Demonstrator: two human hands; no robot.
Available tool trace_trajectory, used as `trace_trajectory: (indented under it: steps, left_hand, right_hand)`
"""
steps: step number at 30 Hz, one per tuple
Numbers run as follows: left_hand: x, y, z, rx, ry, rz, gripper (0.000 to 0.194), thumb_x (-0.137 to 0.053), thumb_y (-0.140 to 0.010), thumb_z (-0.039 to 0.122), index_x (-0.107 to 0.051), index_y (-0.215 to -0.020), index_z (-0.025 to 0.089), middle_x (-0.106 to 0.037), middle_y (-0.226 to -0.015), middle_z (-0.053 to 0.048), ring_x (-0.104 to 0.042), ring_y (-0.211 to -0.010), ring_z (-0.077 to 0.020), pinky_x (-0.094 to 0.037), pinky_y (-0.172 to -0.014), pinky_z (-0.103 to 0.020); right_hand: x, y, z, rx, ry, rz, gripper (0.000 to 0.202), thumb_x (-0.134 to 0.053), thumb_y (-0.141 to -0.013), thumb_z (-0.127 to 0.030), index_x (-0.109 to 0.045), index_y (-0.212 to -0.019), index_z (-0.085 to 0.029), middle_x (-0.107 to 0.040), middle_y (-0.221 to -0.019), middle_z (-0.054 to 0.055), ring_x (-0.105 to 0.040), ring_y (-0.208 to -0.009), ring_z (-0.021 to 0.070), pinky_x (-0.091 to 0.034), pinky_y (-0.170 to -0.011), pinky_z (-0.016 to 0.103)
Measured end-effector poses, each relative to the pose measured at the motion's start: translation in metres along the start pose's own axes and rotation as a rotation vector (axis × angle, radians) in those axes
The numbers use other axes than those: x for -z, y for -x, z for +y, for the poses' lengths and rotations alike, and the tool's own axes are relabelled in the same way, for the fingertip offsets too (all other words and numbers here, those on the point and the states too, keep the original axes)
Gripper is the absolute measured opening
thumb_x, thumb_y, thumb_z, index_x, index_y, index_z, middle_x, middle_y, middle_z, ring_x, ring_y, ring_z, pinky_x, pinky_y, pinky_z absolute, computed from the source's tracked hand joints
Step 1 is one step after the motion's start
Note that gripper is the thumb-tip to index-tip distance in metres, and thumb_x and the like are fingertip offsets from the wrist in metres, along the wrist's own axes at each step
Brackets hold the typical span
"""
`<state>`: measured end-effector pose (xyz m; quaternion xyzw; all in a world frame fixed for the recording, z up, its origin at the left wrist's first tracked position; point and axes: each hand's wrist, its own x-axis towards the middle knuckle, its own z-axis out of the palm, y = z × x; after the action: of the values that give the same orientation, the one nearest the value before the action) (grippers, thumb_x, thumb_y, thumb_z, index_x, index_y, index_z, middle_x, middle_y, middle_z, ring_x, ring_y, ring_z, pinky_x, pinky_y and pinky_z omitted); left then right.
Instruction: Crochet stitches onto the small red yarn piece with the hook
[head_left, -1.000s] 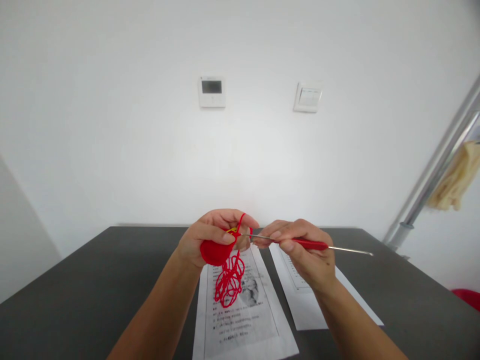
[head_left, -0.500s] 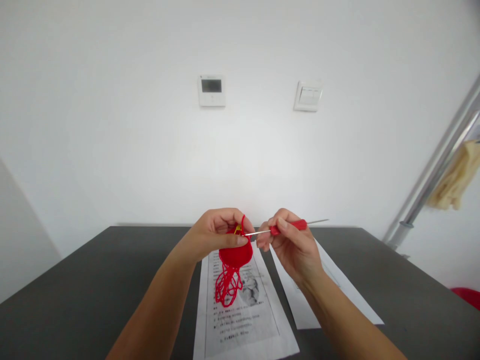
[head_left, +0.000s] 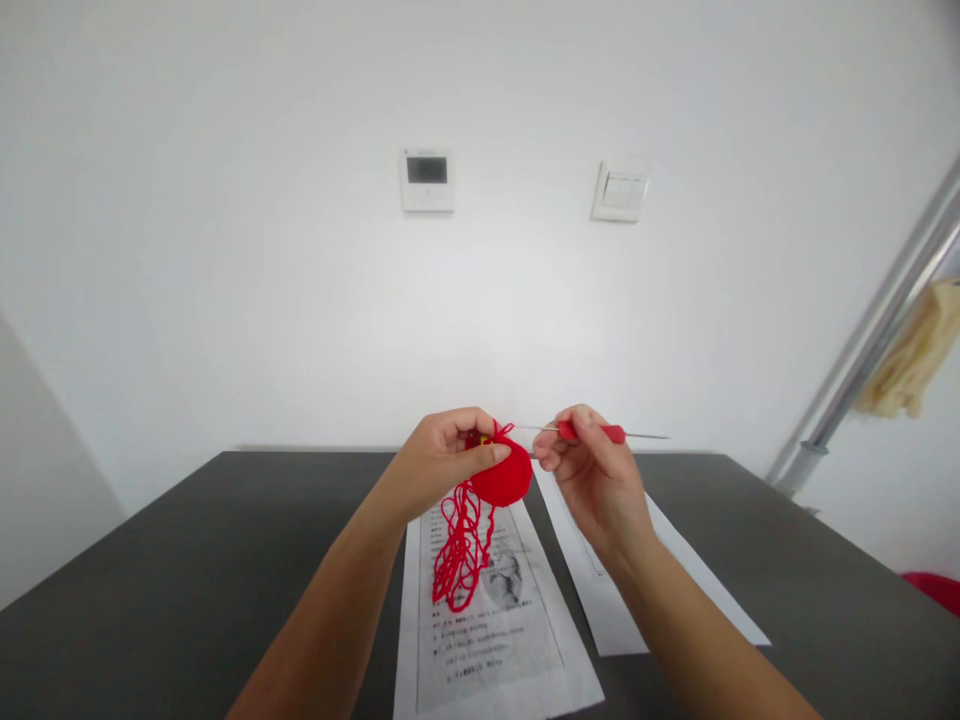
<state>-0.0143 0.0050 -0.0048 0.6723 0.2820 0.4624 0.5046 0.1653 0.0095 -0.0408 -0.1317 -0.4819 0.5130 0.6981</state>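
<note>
My left hand (head_left: 454, 450) pinches a round red crochet piece (head_left: 504, 478) by its upper left edge. Close to the thumb, a small yellow stitch marker (head_left: 486, 439) shows, partly covered by fingers. Loose loops of red yarn (head_left: 459, 560) dangle below the piece, over a printed sheet. Between its thumb and fingers my right hand (head_left: 592, 460) grips a crochet hook (head_left: 613, 433) with a red handle and thin metal ends. The hook points left, its tip at a red yarn loop on top of the piece.
Two paper sheets lie on the dark table (head_left: 300, 530): a printed page (head_left: 495, 660) below my hands and another sheet (head_left: 697, 590) partly under my right forearm. A white wall with a thermostat (head_left: 427, 180) and a light switch (head_left: 621, 191) rises behind. A metal pole (head_left: 862, 350) stands at right.
The crochet piece has shifted right and up, turning so more of its round face shows. The hook has risen and lies more level, its tip now by the loop on top.
</note>
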Motion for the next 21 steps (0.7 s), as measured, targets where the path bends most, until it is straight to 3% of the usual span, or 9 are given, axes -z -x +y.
trace_trajectory:
  steps: [5,8,10,12,16,21]
  left_hand:
    - [0.0,-0.002,-0.003,0.054,-0.049,0.077,0.024,-0.073,-0.076,0.035,-0.06,-0.067,0.017,-0.057,-0.061,0.004,-0.047,-0.055,-0.01,-0.036,-0.057,-0.024]
    - [0.0,-0.005,-0.006,0.033,-0.143,0.182,0.022,-0.074,-0.074,0.034,-0.061,-0.066,0.017,-0.059,-0.064,0.003,-0.05,-0.059,-0.0116,-0.037,-0.058,-0.024]
    - [0.0,-0.008,-0.008,0.024,-0.168,0.245,0.023,-0.074,-0.072,0.035,-0.061,-0.065,0.017,-0.06,-0.064,0.002,-0.05,-0.059,-0.0121,-0.036,-0.058,-0.025]
    - [0.0,-0.01,-0.01,0.025,-0.155,0.274,0.025,-0.074,-0.071,0.036,-0.061,-0.064,0.017,-0.058,-0.062,0.003,-0.048,-0.058,-0.0116,-0.036,-0.057,-0.025]
    - [0.0,-0.012,-0.01,0.053,-0.101,0.275,0.025,-0.075,-0.068,0.037,-0.059,-0.064,0.017,-0.057,-0.059,0.004,-0.046,-0.054,-0.0102,-0.035,-0.055,-0.024]
    - [-0.001,-0.013,-0.01,0.05,-0.129,0.271,0.023,-0.072,-0.069,0.037,-0.061,-0.065,0.017,-0.057,-0.058,0.004,-0.046,-0.053,-0.0103,-0.034,-0.054,-0.024]
  right_hand:
    - [0.003,0.007,-0.011,0.231,0.395,0.01,0.026,-0.067,-0.092,-0.042,-0.066,-0.078,-0.021,-0.073,-0.069,0.001,-0.066,-0.058,0.0137,-0.054,-0.056,0.026]
    - [0.009,0.005,-0.013,0.332,0.708,0.036,0.04,-0.053,-0.098,-0.047,-0.06,-0.07,-0.021,-0.065,-0.061,0.0,-0.061,-0.055,0.0146,-0.05,-0.056,0.027]
    - [0.014,-0.001,-0.011,0.24,1.036,-0.021,0.052,-0.034,-0.103,-0.049,-0.051,-0.061,-0.022,-0.057,-0.054,0.001,-0.057,-0.052,0.0151,-0.046,-0.055,0.028]
    - [0.02,-0.009,-0.002,-0.081,1.456,-0.162,0.057,-0.02,-0.105,-0.045,-0.048,-0.06,-0.023,-0.058,-0.054,0.002,-0.059,-0.055,0.0162,-0.045,-0.059,0.028]
    - [0.033,-0.019,0.028,-0.312,1.578,-0.311,0.049,-0.054,-0.095,-0.042,-0.053,-0.05,-0.021,-0.064,-0.052,0.008,-0.068,-0.063,0.0229,-0.045,-0.06,0.03]
    - [0.041,-0.021,0.043,-0.375,1.518,-0.396,0.04,-0.069,-0.085,-0.041,-0.061,-0.053,-0.02,-0.067,-0.053,0.007,-0.07,-0.067,0.0259,-0.049,-0.066,0.032]
